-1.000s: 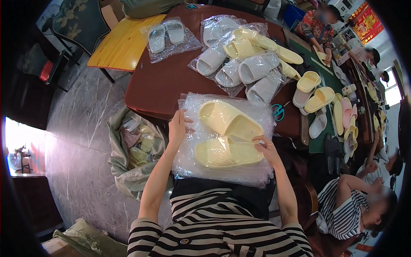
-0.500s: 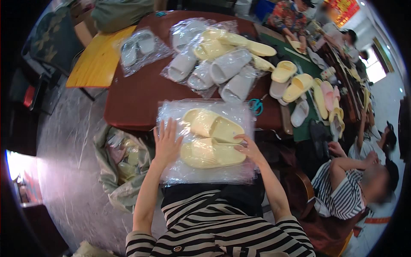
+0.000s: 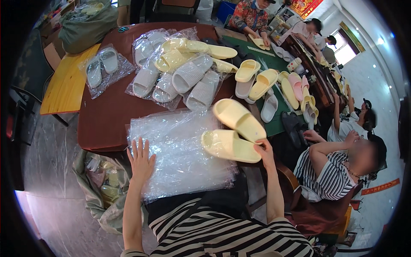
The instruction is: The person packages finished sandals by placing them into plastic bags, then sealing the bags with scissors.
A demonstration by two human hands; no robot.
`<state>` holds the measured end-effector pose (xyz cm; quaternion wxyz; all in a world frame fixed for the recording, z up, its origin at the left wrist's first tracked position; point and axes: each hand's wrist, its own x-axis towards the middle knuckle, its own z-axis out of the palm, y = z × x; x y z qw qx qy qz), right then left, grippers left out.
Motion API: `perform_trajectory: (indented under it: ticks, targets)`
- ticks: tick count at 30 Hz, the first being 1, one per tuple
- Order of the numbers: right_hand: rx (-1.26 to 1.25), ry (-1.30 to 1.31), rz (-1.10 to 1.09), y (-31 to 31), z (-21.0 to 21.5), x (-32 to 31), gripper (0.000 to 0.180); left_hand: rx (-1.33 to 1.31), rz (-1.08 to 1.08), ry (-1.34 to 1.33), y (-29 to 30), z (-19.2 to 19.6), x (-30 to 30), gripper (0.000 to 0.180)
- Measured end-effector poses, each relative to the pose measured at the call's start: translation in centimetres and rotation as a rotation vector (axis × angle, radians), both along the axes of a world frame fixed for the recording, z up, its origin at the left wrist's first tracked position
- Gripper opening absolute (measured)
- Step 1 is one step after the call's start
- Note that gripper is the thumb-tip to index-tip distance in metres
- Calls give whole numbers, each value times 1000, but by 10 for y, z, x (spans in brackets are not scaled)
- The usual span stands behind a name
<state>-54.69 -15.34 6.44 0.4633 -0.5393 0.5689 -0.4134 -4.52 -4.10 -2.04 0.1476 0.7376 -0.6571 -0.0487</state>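
Note:
A stack of clear plastic bags [image 3: 180, 150] lies on the near edge of the dark red table [image 3: 102, 120]. My left hand [image 3: 140, 160] rests flat on the stack's left side, fingers spread. My right hand [image 3: 263, 152] grips the heel ends of a pair of pale yellow slippers [image 3: 233, 132]. The two slippers sit at the stack's right edge, partly off the bags.
Bagged grey and yellow slippers [image 3: 180, 73] are piled mid-table, and a bagged grey pair [image 3: 102, 66] lies on a yellow board [image 3: 64, 85]. Loose yellow, white and pink slippers [image 3: 274, 85] cover a green mat. A seated person in stripes [image 3: 338, 171] is at my right; a sack [image 3: 102, 188] sits below left.
The yellow slippers have been drawn from the middle of the bag stack to its right edge by my right hand. My left hand now presses flat on the bags.

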Motion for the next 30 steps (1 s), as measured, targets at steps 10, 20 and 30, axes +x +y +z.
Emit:
perform_trajectory:
  ticks: [10, 20, 30]
  targets:
    - [-293, -109, -598, -68, -17, 9, 21, 11, -8, -14, 2, 1, 0, 64]
    - [-522, -107, -698, -261, 19, 35, 28, 79, -9, 32, 0, 10, 0, 66]
    - [-284, 196, -572, -357, 10, 13, 73, 126, 7, 237, -8, 9, 4, 62]
